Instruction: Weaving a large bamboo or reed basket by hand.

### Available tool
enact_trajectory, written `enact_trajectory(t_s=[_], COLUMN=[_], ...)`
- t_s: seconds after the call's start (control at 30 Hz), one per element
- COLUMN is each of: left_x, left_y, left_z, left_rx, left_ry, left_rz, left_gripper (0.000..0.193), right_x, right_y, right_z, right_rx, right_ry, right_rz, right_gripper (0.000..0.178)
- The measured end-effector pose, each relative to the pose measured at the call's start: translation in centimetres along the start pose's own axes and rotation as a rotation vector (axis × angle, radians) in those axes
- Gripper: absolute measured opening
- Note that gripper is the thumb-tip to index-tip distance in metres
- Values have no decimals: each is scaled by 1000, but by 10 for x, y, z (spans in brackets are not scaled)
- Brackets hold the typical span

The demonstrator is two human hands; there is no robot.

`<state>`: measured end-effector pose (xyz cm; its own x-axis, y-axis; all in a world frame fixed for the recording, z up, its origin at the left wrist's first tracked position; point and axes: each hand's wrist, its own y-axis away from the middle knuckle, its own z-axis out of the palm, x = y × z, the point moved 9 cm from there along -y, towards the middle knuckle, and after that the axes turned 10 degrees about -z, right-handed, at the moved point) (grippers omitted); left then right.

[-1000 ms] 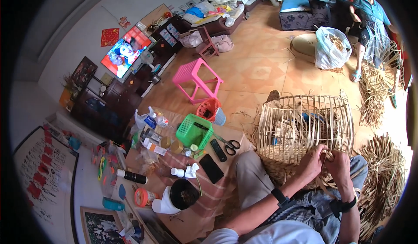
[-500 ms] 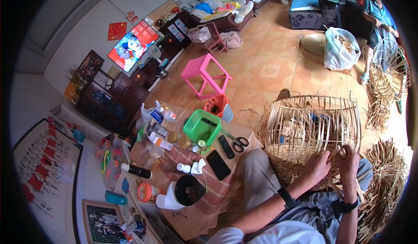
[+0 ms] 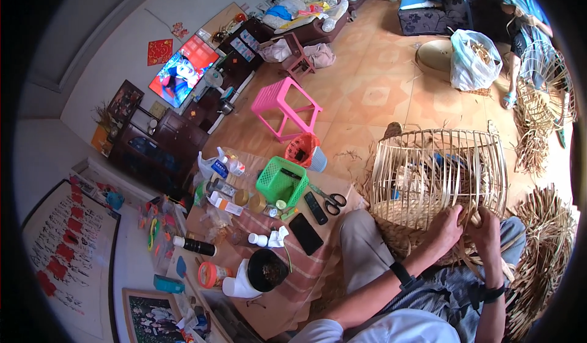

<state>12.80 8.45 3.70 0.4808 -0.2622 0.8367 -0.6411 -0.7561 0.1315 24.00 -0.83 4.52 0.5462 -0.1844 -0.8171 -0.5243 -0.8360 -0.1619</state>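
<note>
A half-woven basket (image 3: 397,213) lies across my knees, its lower wall braided from dry straw and its upper part bare upright ribs inside a hoop. My left hand (image 3: 447,225) is closed at the near edge of the weave, fingertips pinching a straw strip. Close beside it, my right hand (image 3: 486,231) is also closed, with pale straw strips (image 3: 469,216) running between the two hands. Loose strip ends hang below them over my lap. The fingers partly hide the exact grip.
A straw bundle (image 3: 544,245) lies to my right. On the left table are scissors (image 3: 334,203), a remote (image 3: 315,208), a phone (image 3: 306,233), a green basket (image 3: 278,187) and a black bowl (image 3: 267,269). A pink stool (image 3: 284,105) stands ahead; another person (image 3: 520,43) sits far right.
My right hand has come down slightly and its raised fingers have closed in toward the strips. My left hand stays at nearly the same spot on the basket. The whole view has shifted a little.
</note>
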Motion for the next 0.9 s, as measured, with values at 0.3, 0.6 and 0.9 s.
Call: enact_trajectory(t_s=[0.3, 0.6, 0.9], left_x=[-1, -10, -8], left_y=[9, 6, 6], left_z=[-1, 5, 5], left_rx=[-39, -46, -46], left_ry=[-63, 13, 14], left_rz=[37, 3, -2], left_gripper=[29, 27, 29], right_x=[-11, -12, -6], right_y=[-8, 12, 17], right_z=[4, -12, -8], right_rx=[272, 13, -64], right_ry=[365, -142, -306], right_rz=[-160, -82, 32], right_gripper=[23, 22, 29])
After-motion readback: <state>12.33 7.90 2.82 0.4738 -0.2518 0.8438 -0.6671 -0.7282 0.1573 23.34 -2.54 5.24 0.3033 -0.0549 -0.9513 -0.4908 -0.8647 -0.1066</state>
